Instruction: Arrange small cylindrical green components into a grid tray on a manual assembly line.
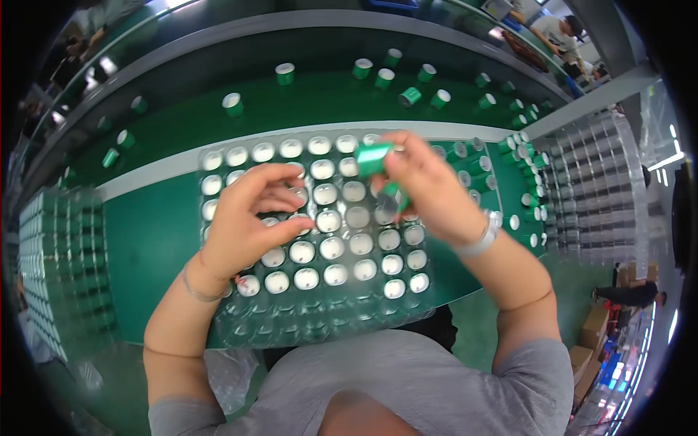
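A clear plastic tray (pixel 280 323) lies in front of me, with rows of small green cylinders showing white round tops (pixel 306 278). Its nearest pockets hold none. Over the left part of the tray, my left hand (pixel 251 211) is open, thumb and fingers apart with nothing between them. My right hand (pixel 429 185), blurred by motion, is above the tray's far right part. Between its thumb and fingers it grips a green cylinder (pixel 372 158), tilted on its side. A second green cylinder (pixel 393 195) shows under the same hand; whether the fingers hold it is unclear.
Beyond a pale rail, green cylinders (pixel 285 73) stand scattered on a green belt, a few lying over. More cylinders (pixel 476 166) cluster right of the tray. Stacks of clear trays rise at the left (pixel 65 269) and right (pixel 592 189). People (pixel 556 33) are in the background.
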Demonstrator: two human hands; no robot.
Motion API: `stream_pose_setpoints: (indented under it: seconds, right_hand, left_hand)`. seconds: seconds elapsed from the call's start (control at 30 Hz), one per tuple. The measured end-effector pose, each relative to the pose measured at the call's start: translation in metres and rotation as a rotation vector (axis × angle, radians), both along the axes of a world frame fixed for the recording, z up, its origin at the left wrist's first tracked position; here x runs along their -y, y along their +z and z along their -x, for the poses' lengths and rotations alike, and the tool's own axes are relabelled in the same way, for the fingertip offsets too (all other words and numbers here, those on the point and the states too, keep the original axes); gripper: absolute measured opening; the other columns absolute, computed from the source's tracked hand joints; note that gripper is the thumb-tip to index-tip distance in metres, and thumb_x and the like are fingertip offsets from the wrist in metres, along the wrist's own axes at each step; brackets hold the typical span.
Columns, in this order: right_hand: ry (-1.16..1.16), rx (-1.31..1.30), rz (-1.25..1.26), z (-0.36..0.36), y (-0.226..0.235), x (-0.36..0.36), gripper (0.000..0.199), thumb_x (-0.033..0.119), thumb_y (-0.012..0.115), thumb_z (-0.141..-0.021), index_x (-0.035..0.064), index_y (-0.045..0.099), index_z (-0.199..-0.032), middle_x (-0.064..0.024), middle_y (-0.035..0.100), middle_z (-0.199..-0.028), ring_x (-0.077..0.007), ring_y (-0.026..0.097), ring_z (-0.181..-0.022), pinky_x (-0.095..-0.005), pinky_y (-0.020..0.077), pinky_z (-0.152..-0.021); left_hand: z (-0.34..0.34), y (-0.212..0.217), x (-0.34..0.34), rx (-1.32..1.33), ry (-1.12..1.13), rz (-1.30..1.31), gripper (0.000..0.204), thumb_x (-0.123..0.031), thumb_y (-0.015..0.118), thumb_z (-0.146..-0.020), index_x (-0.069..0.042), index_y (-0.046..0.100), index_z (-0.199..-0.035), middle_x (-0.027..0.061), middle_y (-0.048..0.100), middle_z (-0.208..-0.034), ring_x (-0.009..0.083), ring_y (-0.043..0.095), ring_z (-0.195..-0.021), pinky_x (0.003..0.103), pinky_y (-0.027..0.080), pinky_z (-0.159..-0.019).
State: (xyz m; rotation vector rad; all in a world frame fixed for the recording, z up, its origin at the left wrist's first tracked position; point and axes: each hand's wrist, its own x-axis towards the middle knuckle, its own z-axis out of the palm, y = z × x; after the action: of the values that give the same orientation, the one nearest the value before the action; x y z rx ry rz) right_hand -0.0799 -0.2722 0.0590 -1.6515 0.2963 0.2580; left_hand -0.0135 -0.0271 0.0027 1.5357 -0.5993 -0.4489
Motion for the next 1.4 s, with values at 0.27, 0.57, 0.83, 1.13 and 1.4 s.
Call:
stream_pose_setpoints:
  seconds: [0.27, 0.57, 0.83, 1.13, 1.4]
  right_hand:
    - [0.149, -0.051, -0.195, 0.010, -0.027, -0.050, 0.037, 0.042, 0.044, -0.102, 0.0156, 0.044, -0.128, 0.0010, 0.057, -0.106, -0.0062, 0.055, -0.097, -0.0207, 0.0491, -0.061]
    - [-0.013, 0.133, -0.243, 0.002, -0.049, -0.020, 0.032, 0.023, 0.053, -0.099, 0.0074, 0.047, -0.126, -0.0053, 0.059, -0.108, -0.0095, 0.059, -0.091, -0.0244, 0.0505, -0.067]
    - [0.109, 0.273, -0.349, 0.000, -0.054, -0.028, 0.042, -0.008, 0.061, -0.087, -0.0006, 0.051, -0.126, -0.0077, 0.058, -0.114, -0.0149, 0.062, -0.097, -0.0289, 0.0527, -0.083]
    - [0.092, 0.235, -0.346, 0.002, -0.049, -0.029, 0.039, 0.002, 0.064, -0.089, 0.0015, 0.050, -0.125, -0.0085, 0.062, -0.107, -0.0124, 0.064, -0.088, -0.0240, 0.0514, -0.074]
    - [0.089, 0.272, -0.332, 0.001, -0.056, -0.029, 0.040, -0.002, 0.067, -0.086, 0.0000, 0.052, -0.124, -0.0088, 0.062, -0.108, -0.0117, 0.063, -0.088, -0.0225, 0.0522, -0.071]
  left_hand:
    - [-0.005, -0.002, 0.005, 0.140, -0.127, 0.133, 0.048, 0.005, 0.079, -0.069, 0.000, 0.064, -0.113, 0.0095, 0.055, -0.117, 0.0133, 0.064, -0.089, 0.025, 0.060, -0.075]
    - [-0.012, -0.005, 0.004, 0.006, -0.022, 0.141, 0.039, 0.009, 0.072, -0.075, 0.003, 0.063, -0.112, 0.0094, 0.055, -0.115, 0.0141, 0.062, -0.092, 0.025, 0.060, -0.081]
    - [-0.014, -0.003, 0.001, -0.125, -0.084, 0.160, 0.044, 0.013, 0.070, -0.075, 0.004, 0.060, -0.117, 0.0108, 0.053, -0.118, 0.0168, 0.063, -0.097, 0.025, 0.059, -0.082]
    - [-0.012, -0.002, 0.002, -0.078, -0.123, 0.116, 0.043, 0.014, 0.069, -0.075, 0.006, 0.060, -0.116, 0.0111, 0.055, -0.115, 0.0179, 0.065, -0.098, 0.024, 0.059, -0.080]
    - [-0.014, -0.002, 0.003, -0.020, -0.079, 0.079, 0.043, 0.012, 0.070, -0.074, 0.005, 0.062, -0.116, 0.0108, 0.055, -0.114, 0.0162, 0.065, -0.096, 0.023, 0.059, -0.082]
